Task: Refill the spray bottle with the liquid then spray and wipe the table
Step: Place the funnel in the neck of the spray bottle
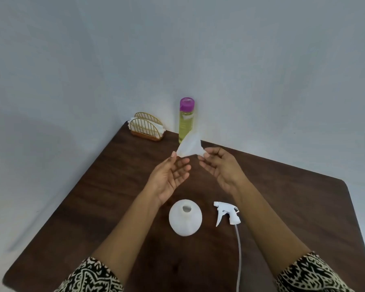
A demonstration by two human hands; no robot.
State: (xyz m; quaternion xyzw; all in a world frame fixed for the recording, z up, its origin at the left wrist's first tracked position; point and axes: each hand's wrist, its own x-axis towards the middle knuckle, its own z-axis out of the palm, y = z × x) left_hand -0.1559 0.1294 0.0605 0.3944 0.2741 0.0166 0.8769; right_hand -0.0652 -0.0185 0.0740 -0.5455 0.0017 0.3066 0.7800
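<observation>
Head view, reading from left to right with the open white spray bottle [185, 218] as landmark: far behind it to the left stands a gold napkin holder [147, 129], and the purple-capped bottle of yellow liquid [186, 119] stands straight behind it. Above and behind the bottle, the left hand [170, 177] touches the translucent funnel's [189, 147] rim with loose, spread fingers, while the right hand [219, 167] pinches its spout. The trigger head [227, 213] lies just right of the bottle, tube trailing; a tilted, lightly pinched funnel could slip, or topple the light bottle when seated.
</observation>
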